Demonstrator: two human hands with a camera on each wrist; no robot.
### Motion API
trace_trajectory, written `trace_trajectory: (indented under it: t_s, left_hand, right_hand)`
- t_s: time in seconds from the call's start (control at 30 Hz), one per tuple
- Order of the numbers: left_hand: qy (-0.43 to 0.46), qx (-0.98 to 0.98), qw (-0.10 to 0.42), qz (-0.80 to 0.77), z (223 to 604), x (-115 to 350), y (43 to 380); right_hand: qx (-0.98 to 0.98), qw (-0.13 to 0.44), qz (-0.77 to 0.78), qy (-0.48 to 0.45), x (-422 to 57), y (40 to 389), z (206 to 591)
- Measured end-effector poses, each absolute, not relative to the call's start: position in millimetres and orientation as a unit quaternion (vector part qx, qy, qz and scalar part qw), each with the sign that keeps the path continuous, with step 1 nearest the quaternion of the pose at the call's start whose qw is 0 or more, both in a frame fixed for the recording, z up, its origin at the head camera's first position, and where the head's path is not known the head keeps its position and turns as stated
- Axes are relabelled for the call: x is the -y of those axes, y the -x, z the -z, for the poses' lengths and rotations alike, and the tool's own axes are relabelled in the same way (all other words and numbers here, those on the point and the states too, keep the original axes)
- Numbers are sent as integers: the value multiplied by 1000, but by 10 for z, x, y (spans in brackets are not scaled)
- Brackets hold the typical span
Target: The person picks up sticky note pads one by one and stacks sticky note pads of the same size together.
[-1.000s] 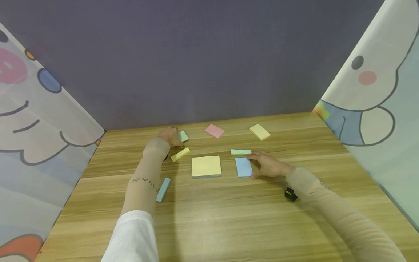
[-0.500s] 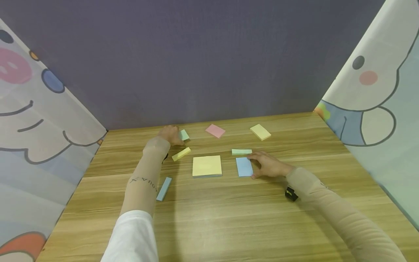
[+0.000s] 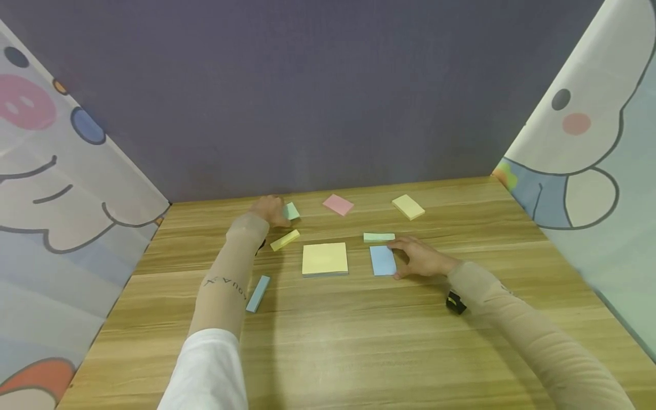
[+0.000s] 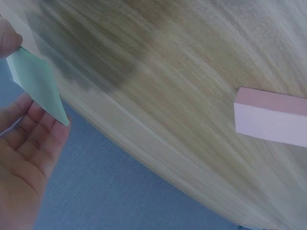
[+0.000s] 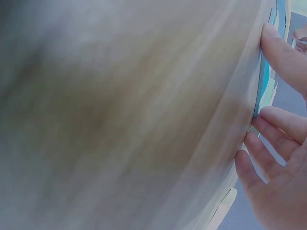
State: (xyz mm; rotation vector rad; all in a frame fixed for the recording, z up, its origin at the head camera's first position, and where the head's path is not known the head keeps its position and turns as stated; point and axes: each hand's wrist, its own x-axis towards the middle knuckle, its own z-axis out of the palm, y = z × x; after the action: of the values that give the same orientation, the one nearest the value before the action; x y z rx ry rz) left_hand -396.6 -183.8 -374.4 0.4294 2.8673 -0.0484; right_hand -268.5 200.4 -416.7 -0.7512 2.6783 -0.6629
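Note:
At the back left, my left hand point(image 3: 270, 210) pinches a pale green sticky note pad point(image 3: 291, 211) between thumb and fingers. The left wrist view shows this green pad point(image 4: 38, 80) spanning the gap between thumb and fingertips. My right hand point(image 3: 421, 257) holds the right side of a blue sticky note pad point(image 3: 382, 261), which lies on the table. Its thumb is at the near corner and its index finger at the far one; the right wrist view shows the blue pad point(image 5: 265, 79) edge-on between them. Just behind lies a narrow pale green pad point(image 3: 378, 237).
A large yellow pad point(image 3: 324, 258) lies mid-table. A narrow yellow pad point(image 3: 285, 240) and a narrow blue pad point(image 3: 258, 294) lie to its left. Farther back are a pink pad point(image 3: 338, 204) and a yellow pad point(image 3: 408, 206). A dark panel point(image 3: 328, 97) borders the table's back.
My left hand has shifted very slightly rightward with the green pad. The right hand stays at the blue pad, and the whole view drifts a little.

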Motion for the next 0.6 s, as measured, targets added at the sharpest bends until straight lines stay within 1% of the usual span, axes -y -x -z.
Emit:
trace_trajectory:
  t_s: [0.13,0.6]
  left_hand:
    - [-153,-982,111,13,3718,1811,3959]
    - [-166,-979,114,17,3670,1693,3906]
  right_hand:
    - [-927,139,231,262,-2007,2694,4167]
    - [-926,135,231,267,-1996,2699,4176]
